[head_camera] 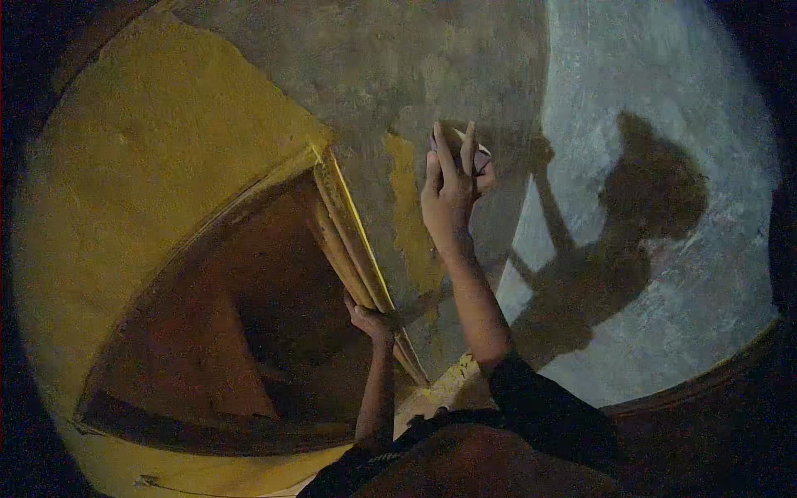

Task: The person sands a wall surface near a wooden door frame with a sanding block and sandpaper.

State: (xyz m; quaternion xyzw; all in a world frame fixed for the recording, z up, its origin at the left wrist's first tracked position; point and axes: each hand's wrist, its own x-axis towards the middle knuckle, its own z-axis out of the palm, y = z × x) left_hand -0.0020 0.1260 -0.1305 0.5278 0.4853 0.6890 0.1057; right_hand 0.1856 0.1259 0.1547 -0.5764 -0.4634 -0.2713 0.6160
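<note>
My right hand (453, 180) is raised against the grey patch of wall (373, 75), its fingers over a flat dark pad with a light edge (456, 138). The pad looks like a sanding sheet or block, but its exact kind cannot be told. Lower and to the left, my left hand (372, 320) grips the edge of a yellowish frame (348, 230) beside a dark recessed opening (187, 299). A narrow strip of yellow paint (408, 211) shows on the grey surface between the frame and my right hand.
Yellow wall (155, 124) surrounds the opening's far side. At the right is a pale bluish wall area (716, 267), crossed by the dark shadow of a head and arms (654, 187). A pale, chipped ledge or lower edge (445, 383) meets the frame's lower end near my body.
</note>
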